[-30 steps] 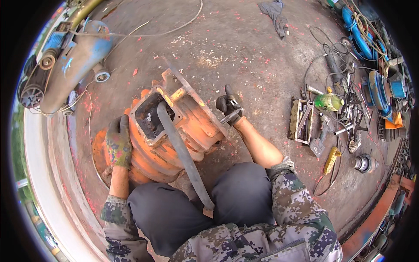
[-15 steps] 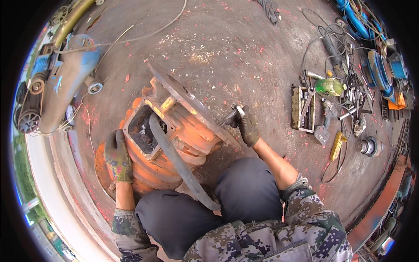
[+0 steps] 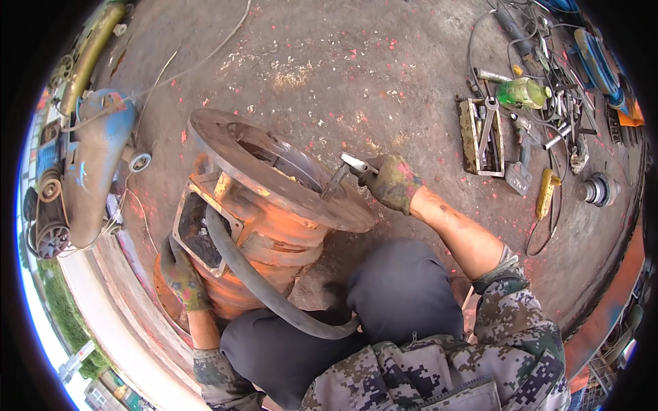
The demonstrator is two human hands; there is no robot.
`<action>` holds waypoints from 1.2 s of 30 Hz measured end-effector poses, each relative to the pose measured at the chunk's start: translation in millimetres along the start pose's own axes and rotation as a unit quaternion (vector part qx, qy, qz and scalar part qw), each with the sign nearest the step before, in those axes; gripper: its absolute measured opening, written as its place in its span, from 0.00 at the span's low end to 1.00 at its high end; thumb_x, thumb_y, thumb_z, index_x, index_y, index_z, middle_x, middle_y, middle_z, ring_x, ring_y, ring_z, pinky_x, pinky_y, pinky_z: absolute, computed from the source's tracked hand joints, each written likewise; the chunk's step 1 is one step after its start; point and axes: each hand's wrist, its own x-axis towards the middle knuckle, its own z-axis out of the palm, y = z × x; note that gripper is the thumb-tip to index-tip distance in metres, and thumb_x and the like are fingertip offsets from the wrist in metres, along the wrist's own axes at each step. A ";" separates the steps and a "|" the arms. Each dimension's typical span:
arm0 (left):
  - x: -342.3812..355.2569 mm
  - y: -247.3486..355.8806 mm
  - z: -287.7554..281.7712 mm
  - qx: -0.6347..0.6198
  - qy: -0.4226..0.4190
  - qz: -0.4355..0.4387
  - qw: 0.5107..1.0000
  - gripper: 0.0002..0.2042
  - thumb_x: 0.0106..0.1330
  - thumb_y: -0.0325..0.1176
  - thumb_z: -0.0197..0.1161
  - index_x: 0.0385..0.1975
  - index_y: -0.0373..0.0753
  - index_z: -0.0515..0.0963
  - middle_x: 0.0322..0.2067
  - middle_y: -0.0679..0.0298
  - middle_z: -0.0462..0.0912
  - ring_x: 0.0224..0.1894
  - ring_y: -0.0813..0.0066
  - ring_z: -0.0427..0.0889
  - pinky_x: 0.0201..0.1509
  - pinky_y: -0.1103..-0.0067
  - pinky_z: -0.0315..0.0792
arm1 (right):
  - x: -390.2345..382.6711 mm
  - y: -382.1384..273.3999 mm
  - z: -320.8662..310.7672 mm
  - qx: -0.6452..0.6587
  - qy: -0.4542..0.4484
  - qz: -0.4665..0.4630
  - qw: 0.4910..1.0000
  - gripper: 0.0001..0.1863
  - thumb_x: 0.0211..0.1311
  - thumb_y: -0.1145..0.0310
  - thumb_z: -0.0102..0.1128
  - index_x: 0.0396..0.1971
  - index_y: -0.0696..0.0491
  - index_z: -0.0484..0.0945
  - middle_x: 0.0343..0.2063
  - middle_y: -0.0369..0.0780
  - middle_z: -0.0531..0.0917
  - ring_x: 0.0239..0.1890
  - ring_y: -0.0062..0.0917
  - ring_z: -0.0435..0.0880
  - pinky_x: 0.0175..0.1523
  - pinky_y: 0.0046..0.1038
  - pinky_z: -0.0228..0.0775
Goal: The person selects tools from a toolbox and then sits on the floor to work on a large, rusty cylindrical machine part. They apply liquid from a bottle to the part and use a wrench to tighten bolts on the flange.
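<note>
A rusty orange motor (image 3: 279,246) with a broad round flange (image 3: 274,181) rests tilted on the ground in front of my knees. From its open square terminal box (image 3: 196,231), a thick grey cable (image 3: 269,296) curves down across my lap. My gloved left hand (image 3: 184,277) lies along the housing beside that box, fingers stretched out. In my gloved right hand (image 3: 391,183) is a metal hand tool (image 3: 355,163) with a silver end and a grey shank; its exact kind is unclear. The shank reaches the flange near its right rim.
At the right are a green bottle (image 3: 524,93), a narrow box (image 3: 473,145) with a wrench (image 3: 487,127) on it, a cordless drill (image 3: 519,164), a yellow pendant control (image 3: 546,193) and a round metal part (image 3: 598,190). Blue machinery (image 3: 103,157) stands left; a cable (image 3: 199,63) crosses the floor.
The flange has tipped so that more of its face and central opening shows. My right hand and the tool have come over the flange face. My left hand stays on the housing.
</note>
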 end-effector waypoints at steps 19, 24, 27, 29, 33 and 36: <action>-1.4 -11.6 -6.9 0.042 0.017 0.010 0.999 0.21 0.80 0.44 0.50 0.51 0.30 0.81 0.42 0.53 0.87 0.42 0.68 0.83 0.49 0.71 0.75 | -57.4 -149.2 -70.6 -0.092 0.163 -0.368 0.911 0.29 0.61 0.73 0.65 0.64 0.47 0.76 0.34 0.45 0.88 0.39 0.39 0.90 0.42 0.36 0.82; 2.9 10.5 2.6 0.049 0.025 0.029 0.998 0.24 0.80 0.48 0.51 0.50 0.29 0.80 0.41 0.52 0.86 0.41 0.64 0.83 0.49 0.70 0.75 | 90.1 -169.6 -41.0 -0.104 0.123 -0.297 0.941 0.35 0.62 0.66 0.58 0.72 0.42 0.67 0.46 0.49 0.87 0.49 0.42 0.87 0.56 0.43 0.78; 1.0 34.0 21.1 0.019 0.009 0.021 1.000 0.24 0.80 0.49 0.51 0.50 0.29 0.81 0.41 0.51 0.86 0.41 0.62 0.83 0.49 0.70 0.74 | 167.4 -78.0 -13.4 0.029 -0.063 -0.195 0.978 0.30 0.58 0.72 0.54 0.64 0.50 0.78 0.46 0.41 0.89 0.43 0.30 0.87 0.48 0.33 0.81; 0.9 31.8 23.4 -0.005 0.011 0.027 1.000 0.24 0.80 0.49 0.51 0.50 0.30 0.81 0.41 0.50 0.85 0.42 0.62 0.83 0.50 0.70 0.74 | 165.3 -13.5 -6.2 0.201 -0.233 -0.129 0.943 0.20 0.61 0.70 0.56 0.52 0.53 0.84 0.36 0.35 0.88 0.31 0.18 0.83 0.35 0.23 0.77; -4.3 26.1 12.1 0.029 0.013 0.021 0.999 0.24 0.80 0.48 0.51 0.51 0.30 0.80 0.43 0.50 0.86 0.44 0.60 0.83 0.52 0.69 0.74 | 50.9 61.2 6.5 0.178 -0.088 -0.116 0.973 0.32 0.79 0.40 0.41 0.54 0.53 0.83 0.18 0.31 0.72 0.24 0.16 0.68 0.29 0.25 0.59; -5.6 21.6 8.0 0.037 0.018 0.006 0.999 0.23 0.80 0.48 0.50 0.51 0.31 0.80 0.45 0.49 0.86 0.45 0.58 0.84 0.53 0.69 0.74 | -62.5 47.7 -23.3 0.219 -0.031 -0.062 0.973 0.35 0.74 0.42 0.52 0.67 0.55 0.73 0.21 0.31 0.73 0.25 0.15 0.70 0.31 0.24 0.63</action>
